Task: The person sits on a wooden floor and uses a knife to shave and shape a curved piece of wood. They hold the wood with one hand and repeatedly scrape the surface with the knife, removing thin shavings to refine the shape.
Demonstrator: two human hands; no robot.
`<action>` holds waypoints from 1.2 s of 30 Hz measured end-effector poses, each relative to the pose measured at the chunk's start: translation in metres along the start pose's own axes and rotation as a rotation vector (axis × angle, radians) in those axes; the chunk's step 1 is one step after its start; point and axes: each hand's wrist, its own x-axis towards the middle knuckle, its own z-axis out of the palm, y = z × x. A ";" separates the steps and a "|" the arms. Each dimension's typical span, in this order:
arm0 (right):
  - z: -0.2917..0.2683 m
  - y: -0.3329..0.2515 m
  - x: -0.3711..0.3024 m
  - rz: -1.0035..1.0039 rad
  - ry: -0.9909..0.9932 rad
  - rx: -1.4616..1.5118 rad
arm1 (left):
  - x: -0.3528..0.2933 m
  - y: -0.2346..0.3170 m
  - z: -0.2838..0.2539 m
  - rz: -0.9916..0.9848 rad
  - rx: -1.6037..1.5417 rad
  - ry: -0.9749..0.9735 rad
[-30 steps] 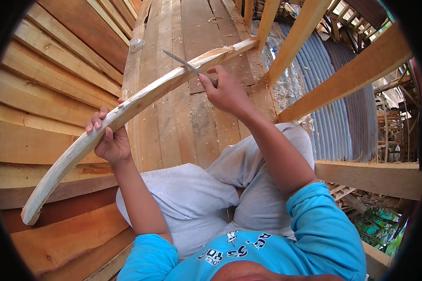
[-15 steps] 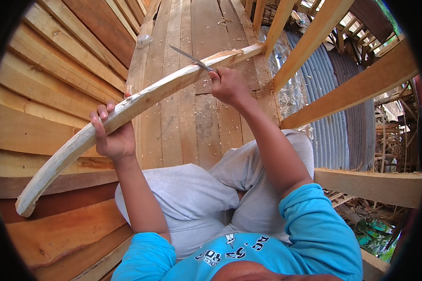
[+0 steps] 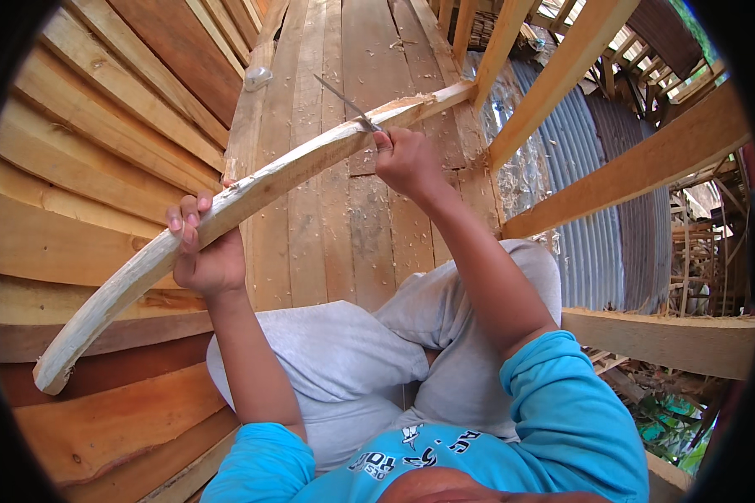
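A long, pale wooden pole (image 3: 285,172), freshly shaved along its upper side, slants from the lower left up to the railing at the right. Around its left part my left hand (image 3: 208,243) is closed, with the fingers over the far side and the palm beneath. My right hand (image 3: 409,161) grips a knife (image 3: 344,98) by its handle, which the fist hides. The narrow grey blade lies across the pole's upper face and points to the far left. Just right of the blade is a rougher, browner stretch of the pole.
Wood shavings are scattered over the plank floor (image 3: 310,243). A small clear plastic container (image 3: 257,79) stands by the board wall (image 3: 84,151) at left. Wooden railing posts (image 3: 554,84) rise on the right, with corrugated metal sheets (image 3: 591,201) beyond. My crossed legs (image 3: 335,348) are below the pole.
The knife and my right hand have shifted slightly nearer me and left, and the blade stands at a steeper angle. The pole's left end has moved slightly right and nearer.
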 end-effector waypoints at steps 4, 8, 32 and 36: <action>-0.011 -0.056 -0.033 -0.038 -0.074 0.022 | -0.001 0.001 -0.003 0.017 -0.001 -0.013; 0.007 -0.062 -0.040 -0.150 -0.033 0.039 | -0.003 0.005 -0.002 0.006 0.025 0.066; 0.003 -0.018 -0.010 0.008 -0.002 -0.075 | -0.004 0.000 -0.007 -0.041 -0.044 0.033; -0.005 0.033 0.009 0.147 0.052 -0.052 | -0.005 -0.001 -0.007 -0.047 -0.028 0.030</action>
